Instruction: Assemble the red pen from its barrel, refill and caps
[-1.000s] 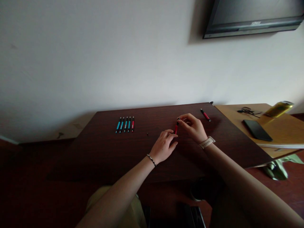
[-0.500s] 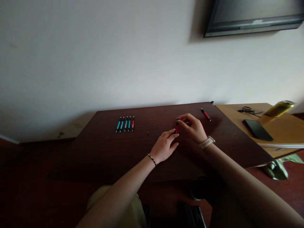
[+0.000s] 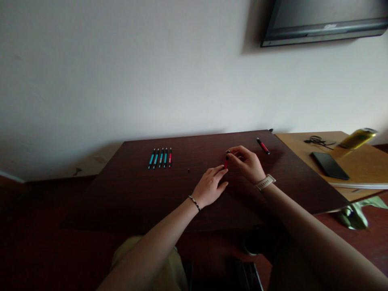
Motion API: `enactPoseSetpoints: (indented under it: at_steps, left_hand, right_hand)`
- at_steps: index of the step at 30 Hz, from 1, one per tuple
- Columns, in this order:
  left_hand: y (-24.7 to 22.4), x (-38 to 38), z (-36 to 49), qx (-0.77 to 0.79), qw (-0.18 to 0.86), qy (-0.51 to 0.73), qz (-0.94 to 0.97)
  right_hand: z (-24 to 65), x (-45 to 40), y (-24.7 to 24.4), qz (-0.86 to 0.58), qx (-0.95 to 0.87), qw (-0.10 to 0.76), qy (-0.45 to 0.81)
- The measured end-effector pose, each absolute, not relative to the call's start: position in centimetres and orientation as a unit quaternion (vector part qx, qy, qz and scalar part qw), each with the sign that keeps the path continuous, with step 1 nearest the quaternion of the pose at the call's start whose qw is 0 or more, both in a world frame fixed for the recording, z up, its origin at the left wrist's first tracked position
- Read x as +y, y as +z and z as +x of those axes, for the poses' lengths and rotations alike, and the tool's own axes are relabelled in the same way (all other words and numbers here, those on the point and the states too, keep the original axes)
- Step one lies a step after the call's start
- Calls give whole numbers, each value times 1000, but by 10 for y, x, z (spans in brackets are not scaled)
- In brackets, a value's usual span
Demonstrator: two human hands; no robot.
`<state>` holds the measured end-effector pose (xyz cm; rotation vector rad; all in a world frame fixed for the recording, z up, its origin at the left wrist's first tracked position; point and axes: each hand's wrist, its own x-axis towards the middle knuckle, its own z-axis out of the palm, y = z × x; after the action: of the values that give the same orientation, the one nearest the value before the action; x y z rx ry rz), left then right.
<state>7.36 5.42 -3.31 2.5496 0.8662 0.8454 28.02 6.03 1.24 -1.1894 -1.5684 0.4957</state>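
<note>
My right hand (image 3: 246, 162), with a pale watch on its wrist, pinches the upper end of a red and black pen (image 3: 226, 162). The fingertips of my left hand (image 3: 210, 185) touch the same pen's lower end; its thumb is apart. To the left, several blue pens (image 3: 155, 159) and one red pen (image 3: 170, 158) lie side by side in a row. A tiny dark piece (image 3: 188, 170) rests between that row and my left hand. Another red pen (image 3: 263, 146) lies beyond my right hand, near the table's back right corner.
The dark wooden table (image 3: 136, 194) stands against the wall. On a lighter wooden surface (image 3: 370, 161) at the right are a black phone (image 3: 330, 165), a coiled cable (image 3: 318, 140) and a yellow can (image 3: 357, 139). A screen (image 3: 327, 26) hangs above.
</note>
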Motion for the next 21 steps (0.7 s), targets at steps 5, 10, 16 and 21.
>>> enactPoseSetpoints:
  at_steps: [5,10,16,21]
  left_hand:
    - [-33,55,74,305,155,291,893]
    - [-33,54,73,307,154,287,894]
    - [-35,56,73,302,156,292,894]
    - [-35,56,74,302,153,291,895]
  right_hand:
    - [280,61,11,-503,-656,521,213]
    - [281,60,11,-500,-660,520,210]
    - [281,59,10,-502,-664,517,199]
    - [281,58,11,-498,-667,514,206]
